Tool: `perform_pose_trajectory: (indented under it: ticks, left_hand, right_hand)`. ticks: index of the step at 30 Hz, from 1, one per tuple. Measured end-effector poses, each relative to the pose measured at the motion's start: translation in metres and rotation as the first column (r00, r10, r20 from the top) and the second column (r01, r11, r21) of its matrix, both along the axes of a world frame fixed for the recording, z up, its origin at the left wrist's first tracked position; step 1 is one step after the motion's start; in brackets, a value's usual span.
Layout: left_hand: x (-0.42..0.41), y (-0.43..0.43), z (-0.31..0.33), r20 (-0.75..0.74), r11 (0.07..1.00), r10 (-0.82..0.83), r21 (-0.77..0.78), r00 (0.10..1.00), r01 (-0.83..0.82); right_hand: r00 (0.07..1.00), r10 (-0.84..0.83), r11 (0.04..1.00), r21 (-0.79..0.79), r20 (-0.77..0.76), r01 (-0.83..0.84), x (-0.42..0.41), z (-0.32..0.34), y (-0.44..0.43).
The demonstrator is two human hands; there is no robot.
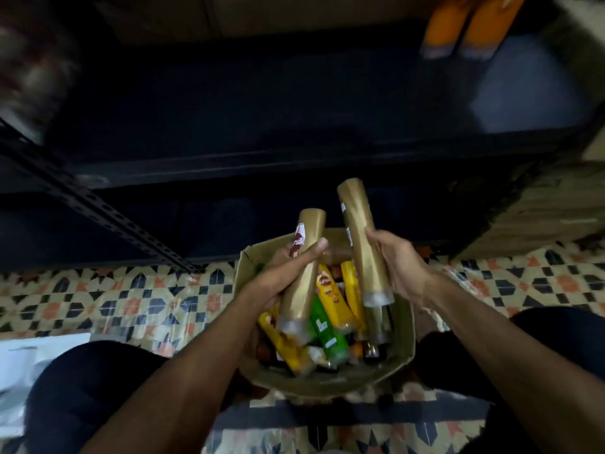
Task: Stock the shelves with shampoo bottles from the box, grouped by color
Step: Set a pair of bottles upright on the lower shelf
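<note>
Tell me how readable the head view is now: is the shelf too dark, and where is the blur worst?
Head view: the shelf is nearly black, with a pale sheen at its right end; the orange bottles and top corners are smeared by blur; the gold bottles in the left hand and right hand and the box are better lit, caps slightly blurred.

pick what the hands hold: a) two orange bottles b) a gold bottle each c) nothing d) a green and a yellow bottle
B: the left hand grips the labelled gold bottle and the right hand grips a second gold bottle, both above the box.
</note>
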State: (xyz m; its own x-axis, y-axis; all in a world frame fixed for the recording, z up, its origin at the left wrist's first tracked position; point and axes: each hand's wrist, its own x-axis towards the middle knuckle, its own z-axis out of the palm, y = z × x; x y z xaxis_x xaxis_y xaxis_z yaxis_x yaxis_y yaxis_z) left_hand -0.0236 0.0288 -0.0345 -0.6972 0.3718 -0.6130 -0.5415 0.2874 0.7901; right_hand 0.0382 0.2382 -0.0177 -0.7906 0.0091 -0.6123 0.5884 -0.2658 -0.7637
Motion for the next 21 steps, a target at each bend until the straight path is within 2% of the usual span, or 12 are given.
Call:
perform_pose_trajectory:
  ticks: [6,10,14,18,21]
  left_hand:
    - [-0.025,-0.013,0.081,-0.146,0.993,-0.086,0.063,0.985,0.096]
    - [-0.044,-0.014,0.129,-0.268,0.99,-0.05,0.113,0.962,0.083]
    - [-0.068,-0.004,0.173,-0.472,0.983,0.037,0.177,0.881,0.053]
    - [-0.099,0.015,0.195,-0.646,0.979,0.156,0.204,0.748,-0.028]
    - [-0.117,0.033,0.203,-0.706,0.973,0.196,0.227,0.681,-0.044]
  right_hand:
    - [0.964,0.042,0.945,0.323,-0.262,0.046,-0.006,0.061,0.001]
    - [0.888,0.019,0.925,0.346,-0.46,0.159,-0.014,0.092,-0.006]
    - [0.755,-0.093,0.883,0.297,-0.65,0.364,-0.045,0.126,0.0]
    - [0.669,-0.127,0.823,0.299,-0.732,0.484,-0.087,0.143,0.018]
    - [0.634,-0.109,0.806,0.305,-0.766,0.508,-0.115,0.145,0.029]
